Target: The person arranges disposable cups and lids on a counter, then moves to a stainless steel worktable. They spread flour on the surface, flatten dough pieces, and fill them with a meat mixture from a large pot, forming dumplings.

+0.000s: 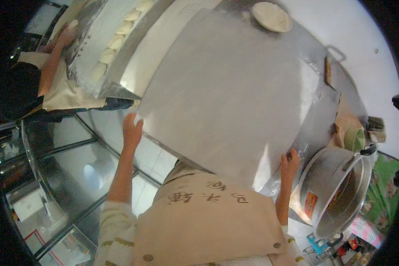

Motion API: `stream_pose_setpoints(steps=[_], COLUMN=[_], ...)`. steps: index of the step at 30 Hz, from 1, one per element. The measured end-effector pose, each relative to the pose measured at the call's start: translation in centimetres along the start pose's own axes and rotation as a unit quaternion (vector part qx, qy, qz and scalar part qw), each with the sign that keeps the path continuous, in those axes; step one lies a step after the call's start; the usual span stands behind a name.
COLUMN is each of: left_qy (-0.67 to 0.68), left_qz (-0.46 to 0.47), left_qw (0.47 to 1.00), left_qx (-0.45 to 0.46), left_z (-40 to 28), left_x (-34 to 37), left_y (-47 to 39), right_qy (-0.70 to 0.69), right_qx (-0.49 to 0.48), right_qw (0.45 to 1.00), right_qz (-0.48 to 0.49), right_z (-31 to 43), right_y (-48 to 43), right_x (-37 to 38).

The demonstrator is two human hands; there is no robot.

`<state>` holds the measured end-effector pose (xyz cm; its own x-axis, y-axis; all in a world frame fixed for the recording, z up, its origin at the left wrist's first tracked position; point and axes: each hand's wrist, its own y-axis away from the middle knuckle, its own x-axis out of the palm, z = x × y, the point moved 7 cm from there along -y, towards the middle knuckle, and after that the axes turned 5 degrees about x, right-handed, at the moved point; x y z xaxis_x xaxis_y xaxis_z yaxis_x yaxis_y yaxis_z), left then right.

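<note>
A broad, smooth grey work surface [226, 89] spreads before me; I cannot tell whether it is a loose sheet or the tabletop. At its near left corner is my left hand [132, 131], thumb and fingers apart against the edge. My right hand [289, 166] is by the right side, fingers bent, with a small dark patch between them. Whether either hand grips anything is unclear. Farther off, at the back, sits a round pale bowl [271, 18], apparently with flour. A tool with a wooden handle [328, 70] lies along the right edge.
Right of me stands a large metal pot [335, 189] with black handles, beside a green container [354, 139]. On the left, a co-worker's hand [66, 35] is over a floured table [93, 43] bearing a row of dough pieces [116, 41]. A glass panel [76, 159] lies below left.
</note>
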<state>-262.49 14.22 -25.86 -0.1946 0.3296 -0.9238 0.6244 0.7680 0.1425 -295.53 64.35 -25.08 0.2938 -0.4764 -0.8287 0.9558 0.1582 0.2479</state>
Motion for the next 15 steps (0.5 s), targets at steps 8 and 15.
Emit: stream_pose_setpoints(steps=[8,15], left_qy=[-0.041,0.069], left_qz=[0.071,0.137], left_qw=[0.994,0.988], left_qx=[0.077,0.016], left_z=[-1.3,1.0], left_x=[1.6,3.2], left_y=[-7.5,-7.7], right_qy=[0.071,0.107], right_qx=[0.062,0.161], right_qw=[0.995,0.98], right_qz=[-0.006,-0.054], right_z=[-1.6,-0.4], right_y=[8.5,8.7], right_x=[2.6,3.4])
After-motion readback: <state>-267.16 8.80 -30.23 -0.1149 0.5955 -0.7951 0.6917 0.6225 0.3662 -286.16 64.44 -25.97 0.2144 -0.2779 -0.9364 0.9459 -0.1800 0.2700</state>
